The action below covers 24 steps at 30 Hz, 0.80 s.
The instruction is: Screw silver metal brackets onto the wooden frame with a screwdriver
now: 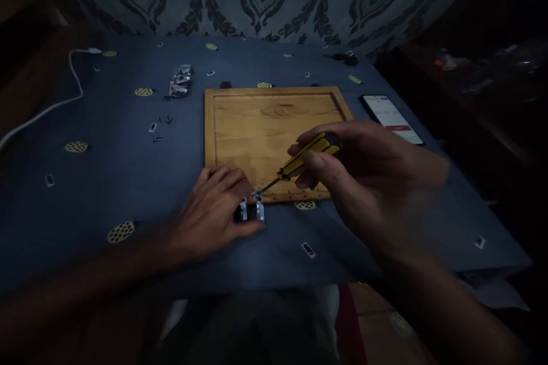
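My right hand (363,177) is closed around a yellow and black screwdriver (306,157). Its thin tip points down and left at a small metal hinge (252,208) by the near edge of a wooden board (240,120). My left hand (214,208) lies over the hinge, with fingers curled and pressed on it to hold it against the board's edge. The board lies flat on a table under a blue cloth (120,171).
A pile of metal hinges (180,81) and a few loose screws (160,125) lie left of the board. A lit phone (391,118) rests at its right. A white cable (64,97) runs along the far left. A patterned curtain hangs behind the table.
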Available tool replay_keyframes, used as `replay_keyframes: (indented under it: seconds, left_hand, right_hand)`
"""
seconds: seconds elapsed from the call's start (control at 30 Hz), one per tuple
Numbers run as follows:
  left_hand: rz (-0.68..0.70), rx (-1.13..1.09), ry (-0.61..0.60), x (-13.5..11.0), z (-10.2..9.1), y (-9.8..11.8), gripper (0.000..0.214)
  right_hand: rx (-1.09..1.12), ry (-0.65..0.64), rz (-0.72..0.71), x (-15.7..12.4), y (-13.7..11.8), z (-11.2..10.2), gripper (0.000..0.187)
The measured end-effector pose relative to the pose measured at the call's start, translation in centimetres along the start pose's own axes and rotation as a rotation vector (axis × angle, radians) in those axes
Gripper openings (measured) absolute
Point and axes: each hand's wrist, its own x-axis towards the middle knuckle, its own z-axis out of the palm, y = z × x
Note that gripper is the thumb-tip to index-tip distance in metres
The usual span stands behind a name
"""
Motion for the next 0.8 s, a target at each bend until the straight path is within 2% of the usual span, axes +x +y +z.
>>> replay_keyframes:
  seconds: [0.2, 0.37, 0.57, 0.63, 0.8]
  left_hand:
    - [0.001, 0.001, 0.009, 0.0, 0.2, -0.1, 0.035]
    - [0.025, 0.021, 0.042, -0.1, 0.5, -0.4, 0.034]
    - [0.042, 0.009, 0.057, -0.2, 0.5, -0.5, 0.035]
    - [0.040, 0.012, 0.052, -0.2, 0.5, -0.5, 0.034]
    - [0.012, 0.013, 0.035, -0.1, 0.4, -0.3, 0.034]
  right_hand:
    - [0.126, 0.097, 0.062, 1.6, 0.9, 0.5, 0.022]
    - [0.192, 0.099, 0.125, 2.5, 1.9, 0.7, 0.026]
    - [0.125, 0.102, 0.077, 1.3, 0.7, 0.6, 0.022]
    - [0.046, 0.066, 0.057, 0.5, -0.1, 0.5, 0.020]
    - [-0.060, -0.115, 0.037, -0.3, -1.5, -0.1, 0.016]
